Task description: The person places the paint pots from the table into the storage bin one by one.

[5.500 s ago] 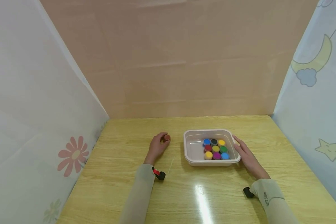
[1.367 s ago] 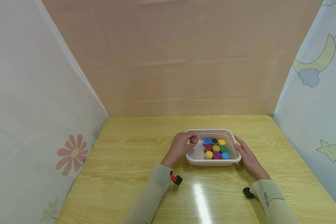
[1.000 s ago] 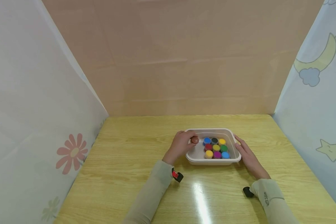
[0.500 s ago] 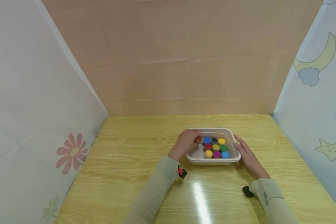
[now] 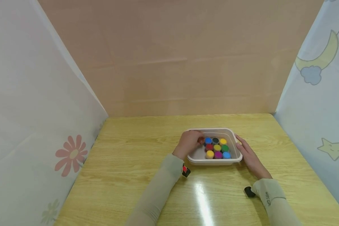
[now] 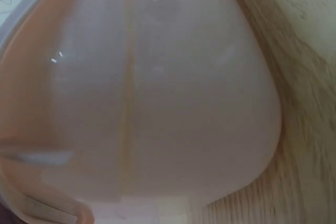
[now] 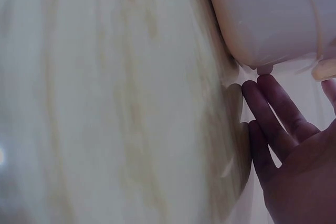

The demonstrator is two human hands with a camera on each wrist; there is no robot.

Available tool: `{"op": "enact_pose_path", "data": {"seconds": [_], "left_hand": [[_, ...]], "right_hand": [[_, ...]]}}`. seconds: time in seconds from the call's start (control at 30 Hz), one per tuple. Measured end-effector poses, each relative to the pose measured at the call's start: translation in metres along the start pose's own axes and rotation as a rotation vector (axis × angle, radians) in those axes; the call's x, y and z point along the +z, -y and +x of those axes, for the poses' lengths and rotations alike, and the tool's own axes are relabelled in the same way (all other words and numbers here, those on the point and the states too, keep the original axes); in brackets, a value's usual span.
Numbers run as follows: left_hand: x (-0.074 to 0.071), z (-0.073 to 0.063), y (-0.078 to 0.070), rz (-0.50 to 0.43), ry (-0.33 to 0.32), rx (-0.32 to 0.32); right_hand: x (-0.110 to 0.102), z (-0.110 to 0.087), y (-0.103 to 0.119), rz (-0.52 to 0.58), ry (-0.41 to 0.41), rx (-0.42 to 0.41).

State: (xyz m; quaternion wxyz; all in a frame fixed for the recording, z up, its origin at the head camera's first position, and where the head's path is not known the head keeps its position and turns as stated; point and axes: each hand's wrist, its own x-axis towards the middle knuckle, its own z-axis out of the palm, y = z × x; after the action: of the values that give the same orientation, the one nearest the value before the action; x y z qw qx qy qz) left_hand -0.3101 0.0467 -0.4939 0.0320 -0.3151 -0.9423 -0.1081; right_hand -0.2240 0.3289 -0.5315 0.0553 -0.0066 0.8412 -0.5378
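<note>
In the head view, my left hand point(image 5: 188, 143) reaches over the left rim of a pale plastic tray point(image 5: 214, 161) and pinches a small brown paint pot point(image 5: 201, 140). That pot sits low inside the tray, right beside a blue-lidded pot point(image 5: 208, 141); the fingers partly cover it. Several more small paint pots, with lids such as black point(image 5: 215, 141), purple point(image 5: 218, 155) and green point(image 5: 225, 148), stand in three rows. My right hand point(image 5: 252, 160) rests with extended fingers at the tray's right end; its fingertips point(image 7: 265, 81) meet the tray's underside edge in the right wrist view.
Under the tray is a wood-grain table point(image 5: 124, 150). A brown paper-like wall point(image 5: 169, 78) rises behind it, with pale printed panels point(image 5: 31, 94) on the left and right. The tray's wall point(image 6: 184, 103) fills most of the left wrist view.
My left hand took the brown paint pot from the table left of the tray, carried it right over the rim and lowered it beside the blue pot. My right hand stayed put.
</note>
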Motion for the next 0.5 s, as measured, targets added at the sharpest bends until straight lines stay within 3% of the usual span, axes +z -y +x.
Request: {"op": "enact_pose_path", "data": {"seconds": [0.23, 0.5], "left_hand": [[0.0021, 0.0029, -0.0023, 0.086, -0.003, -0.008], [0.0025, 0.0017, -0.0046, 0.087, 0.005, -0.029]], "right_hand": [[-0.0008, 0.0003, 0.0035, -0.007, 0.0, 0.001], [-0.0016, -0.0005, 0.0008, 0.006, 0.012, 0.005]]}}
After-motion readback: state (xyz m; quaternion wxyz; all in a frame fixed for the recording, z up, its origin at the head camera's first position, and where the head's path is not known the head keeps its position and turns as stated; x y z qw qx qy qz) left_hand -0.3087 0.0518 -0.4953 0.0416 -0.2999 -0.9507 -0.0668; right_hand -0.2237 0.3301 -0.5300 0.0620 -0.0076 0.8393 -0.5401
